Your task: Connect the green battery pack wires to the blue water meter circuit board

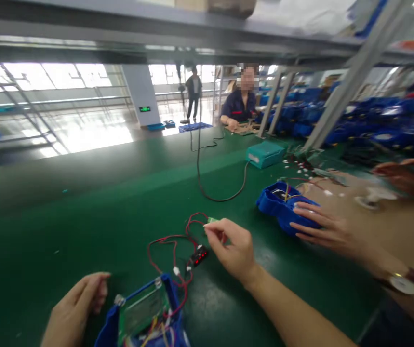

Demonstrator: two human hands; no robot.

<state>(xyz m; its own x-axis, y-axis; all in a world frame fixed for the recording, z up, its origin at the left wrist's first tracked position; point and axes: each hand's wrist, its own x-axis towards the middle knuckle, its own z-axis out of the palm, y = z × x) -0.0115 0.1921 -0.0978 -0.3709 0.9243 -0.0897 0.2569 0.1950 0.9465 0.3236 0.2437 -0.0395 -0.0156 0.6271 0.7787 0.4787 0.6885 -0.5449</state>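
My right hand (233, 246) is closed in a pinch above the green mat, with a small green circuit board (212, 220) at its fingertips. Red wires (163, 238) loop from there past a small black module with lit red digits (199, 255). They run on into an open blue housing (176, 303) at the bottom, which holds a green board with a display (145, 311) and several coloured wires. To the left of that housing, my left hand (78, 306) has its fingers curled in, with nothing visible in them and apart from the housing.
At right, a co-worker's hand (322, 229) rests on another blue housing (282, 212); another hand (405, 176) is blurred over brown cardboard (391, 231). A teal box (265, 154) with a dark cable (210, 196) stands behind. A slanted metal post (351, 82) rises at right.
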